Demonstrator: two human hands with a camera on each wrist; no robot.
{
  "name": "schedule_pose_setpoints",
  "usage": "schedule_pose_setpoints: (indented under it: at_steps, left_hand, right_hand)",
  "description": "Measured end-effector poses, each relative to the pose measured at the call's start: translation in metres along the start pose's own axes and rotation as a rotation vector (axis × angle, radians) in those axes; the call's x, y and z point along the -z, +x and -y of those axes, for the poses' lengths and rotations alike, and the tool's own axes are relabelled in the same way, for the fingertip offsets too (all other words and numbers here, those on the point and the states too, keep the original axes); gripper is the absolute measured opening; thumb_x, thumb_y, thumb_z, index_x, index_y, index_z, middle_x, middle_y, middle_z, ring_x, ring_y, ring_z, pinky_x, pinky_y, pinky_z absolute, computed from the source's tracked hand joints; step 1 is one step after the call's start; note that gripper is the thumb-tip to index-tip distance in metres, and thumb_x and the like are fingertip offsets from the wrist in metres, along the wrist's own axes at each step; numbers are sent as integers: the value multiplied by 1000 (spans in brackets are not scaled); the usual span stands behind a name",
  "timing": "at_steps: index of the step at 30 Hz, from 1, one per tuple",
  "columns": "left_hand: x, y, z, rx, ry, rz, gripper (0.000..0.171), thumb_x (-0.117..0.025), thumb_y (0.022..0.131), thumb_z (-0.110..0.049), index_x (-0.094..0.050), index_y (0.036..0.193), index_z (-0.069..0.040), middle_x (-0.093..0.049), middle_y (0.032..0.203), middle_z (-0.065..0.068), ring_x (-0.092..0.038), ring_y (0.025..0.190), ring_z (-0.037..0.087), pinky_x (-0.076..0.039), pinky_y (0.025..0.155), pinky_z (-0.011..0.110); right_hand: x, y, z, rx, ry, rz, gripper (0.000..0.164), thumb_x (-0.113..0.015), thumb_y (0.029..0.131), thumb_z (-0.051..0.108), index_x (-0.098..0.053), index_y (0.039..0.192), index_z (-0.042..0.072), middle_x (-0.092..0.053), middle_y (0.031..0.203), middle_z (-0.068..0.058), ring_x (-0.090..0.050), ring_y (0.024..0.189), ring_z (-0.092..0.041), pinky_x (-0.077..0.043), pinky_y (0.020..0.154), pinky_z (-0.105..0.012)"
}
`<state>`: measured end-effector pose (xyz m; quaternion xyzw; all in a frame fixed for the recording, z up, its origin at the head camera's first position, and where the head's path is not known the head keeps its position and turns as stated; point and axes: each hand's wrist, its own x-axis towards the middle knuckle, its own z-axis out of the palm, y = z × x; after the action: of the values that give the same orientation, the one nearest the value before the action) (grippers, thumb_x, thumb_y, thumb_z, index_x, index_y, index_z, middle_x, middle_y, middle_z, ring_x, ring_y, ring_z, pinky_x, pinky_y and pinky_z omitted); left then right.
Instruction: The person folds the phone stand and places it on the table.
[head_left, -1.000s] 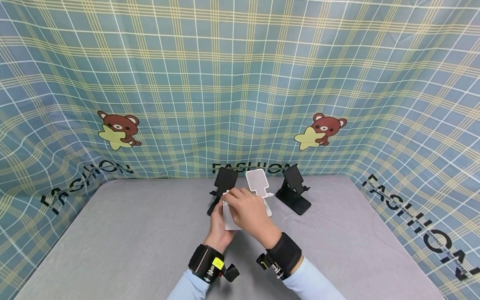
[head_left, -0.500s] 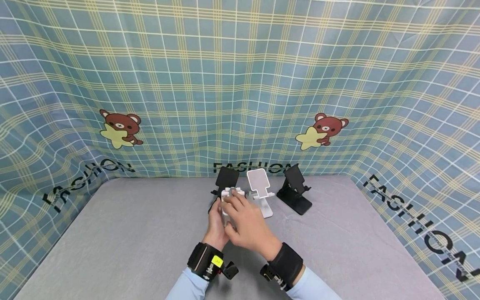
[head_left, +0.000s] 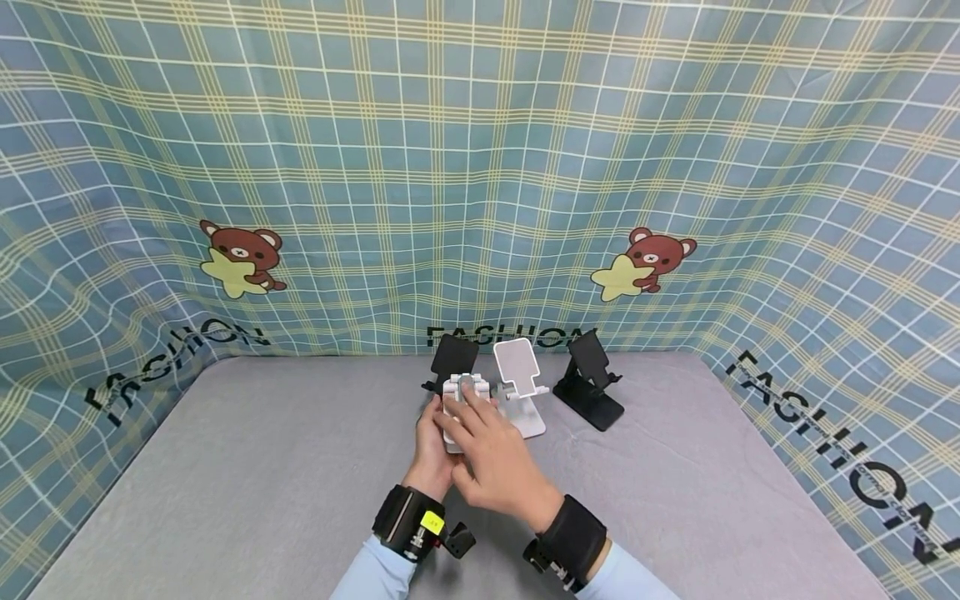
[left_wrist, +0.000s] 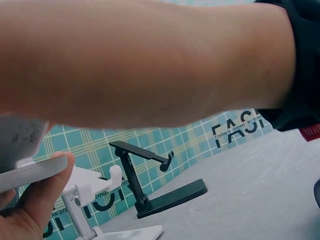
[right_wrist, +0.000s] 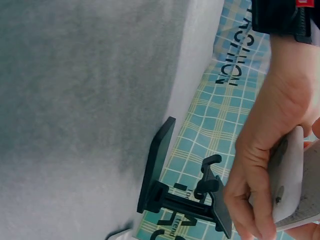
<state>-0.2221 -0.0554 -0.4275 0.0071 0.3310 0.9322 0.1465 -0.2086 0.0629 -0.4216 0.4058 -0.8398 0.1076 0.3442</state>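
Note:
A white phone stand, folded into a compact block, is held above the table's middle. My left hand grips it from the left side. In the right wrist view, the left hand's fingers curl round the stand's plates. My right hand lies over the stand's upper face, fingers extended, covering much of it. The hinge end shows beyond the fingertips. The left wrist view shows the plate's edge on the left hand's fingers, with the right forearm crossing above.
Behind the hands stand a black phone stand at left, a white one in the middle and another black one at right. A grey cloth covers the table. A checked curtain encloses the back and sides.
The right hand has gone from curled at the stand's top edge to lying extended over it. The stand's plate has folded down, exposing the hinge side. The standing phone stands have not moved.

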Motion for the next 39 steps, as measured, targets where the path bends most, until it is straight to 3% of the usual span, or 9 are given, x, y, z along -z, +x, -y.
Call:
schedule_pose_setpoints:
  at_steps: [4, 11, 32, 39]
  left_hand:
    - [0, 2, -1, 0, -45, 23, 57, -5, 101, -45, -32, 140, -12, -67, 108, 6, -64, 101, 17, -46, 90, 32]
    - [2, 5, -2, -3, -94, 63, 59, -5, 101, -44, -26, 144, -9, -58, 118, 9, -58, 108, 20, -45, 93, 33]
    - [3, 2, -5, 23, -156, 69, 63, -9, 100, -48, -24, 146, -8, -62, 115, 12, -57, 113, 25, -42, 97, 40]
    - [2, 3, -3, -19, -100, 43, 63, -8, 100, -47, -21, 149, -9, -47, 134, 12, -51, 123, 27, -42, 99, 35]
  right_hand:
    - [-3, -3, 0, 6, -12, 11, 59, -49, 74, 27, -57, 131, 12, -53, 138, -9, -39, 136, -33, -39, 107, -44]
    - [-7, -8, -1, 8, -11, 51, 62, -48, 78, 28, -50, 138, 11, -46, 144, -10, -32, 140, -35, -34, 110, -46]
    - [-15, -12, -1, 21, -11, 103, 62, -37, 85, 27, -41, 144, 12, -38, 150, -9, -26, 142, -36, -34, 108, -52]
    - [-3, -5, 0, -70, 146, 125, 56, -45, 82, 19, -51, 138, 15, -46, 145, -7, -31, 140, -33, -33, 110, -48]
